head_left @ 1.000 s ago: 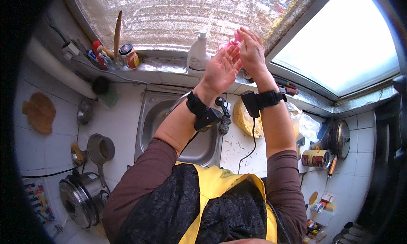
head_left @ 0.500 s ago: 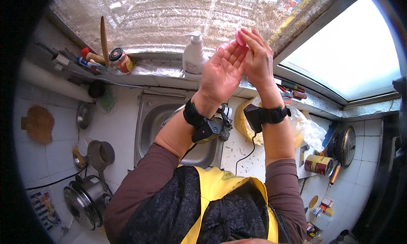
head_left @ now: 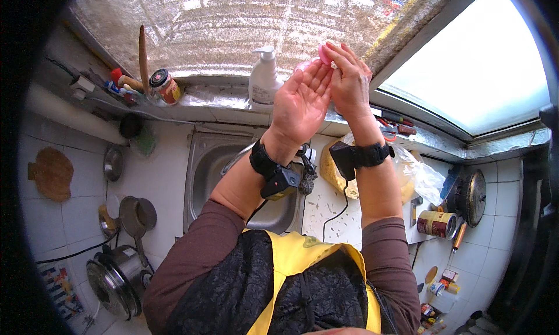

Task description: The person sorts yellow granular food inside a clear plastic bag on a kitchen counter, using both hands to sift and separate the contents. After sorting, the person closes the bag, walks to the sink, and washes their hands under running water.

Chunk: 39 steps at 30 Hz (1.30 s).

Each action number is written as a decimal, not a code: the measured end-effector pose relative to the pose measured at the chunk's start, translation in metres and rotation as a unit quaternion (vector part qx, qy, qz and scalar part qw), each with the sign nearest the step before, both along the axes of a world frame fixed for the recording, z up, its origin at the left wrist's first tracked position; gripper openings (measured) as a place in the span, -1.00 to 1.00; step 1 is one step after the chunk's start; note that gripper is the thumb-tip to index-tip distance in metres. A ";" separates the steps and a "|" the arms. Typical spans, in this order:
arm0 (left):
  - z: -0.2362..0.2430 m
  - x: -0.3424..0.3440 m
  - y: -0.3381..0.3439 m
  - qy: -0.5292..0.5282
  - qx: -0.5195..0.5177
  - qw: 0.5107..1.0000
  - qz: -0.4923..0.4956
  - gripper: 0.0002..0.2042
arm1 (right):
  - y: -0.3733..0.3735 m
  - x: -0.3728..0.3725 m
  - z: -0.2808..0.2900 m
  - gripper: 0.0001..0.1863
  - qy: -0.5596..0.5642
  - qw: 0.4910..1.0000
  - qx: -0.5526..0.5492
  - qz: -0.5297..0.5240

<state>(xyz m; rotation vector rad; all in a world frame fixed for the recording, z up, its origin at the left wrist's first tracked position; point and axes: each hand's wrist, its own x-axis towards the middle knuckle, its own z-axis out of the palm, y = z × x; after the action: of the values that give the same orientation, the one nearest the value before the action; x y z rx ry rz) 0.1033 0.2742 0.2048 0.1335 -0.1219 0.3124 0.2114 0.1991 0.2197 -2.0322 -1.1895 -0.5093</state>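
Above the far edge of the sink, my left hand [head_left: 298,109] lies palm up with its fingers stretched out. My right hand [head_left: 350,85] meets its fingertips, pinching a small pink rounded piece [head_left: 324,54] that looks like a soap bar. Another pale pink thing [head_left: 303,65] shows partly behind the left fingers; its kind is hidden. Just left of my left hand, a white pump bottle [head_left: 263,81] stands upright on the windowsill. Below my wrists is the steel sink [head_left: 201,177], partly covered by my left forearm.
A lidded jar [head_left: 166,89] stands on the sill at left. Bags of yellow food [head_left: 333,170] lie right of the sink. Pans [head_left: 137,214] and a lidded steel pot [head_left: 116,277] are at left. A tin [head_left: 437,224] and a dark lid [head_left: 476,198] stand at right.
Both hands have shifted slightly left in the view, with the pink piece staying in my right fingers. My left palm stays spread upward.
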 end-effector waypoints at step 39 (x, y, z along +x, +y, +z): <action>-0.140 -0.204 -0.087 0.157 0.362 0.916 0.072 -0.42 | -0.056 -0.276 -0.158 -0.30 0.608 0.752 0.240 0.086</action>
<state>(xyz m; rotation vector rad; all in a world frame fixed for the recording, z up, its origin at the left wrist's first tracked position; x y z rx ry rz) -0.1005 0.1868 0.0644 0.9312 0.0986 0.3776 -0.0643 0.1429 0.0614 -1.2794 -0.3255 0.5479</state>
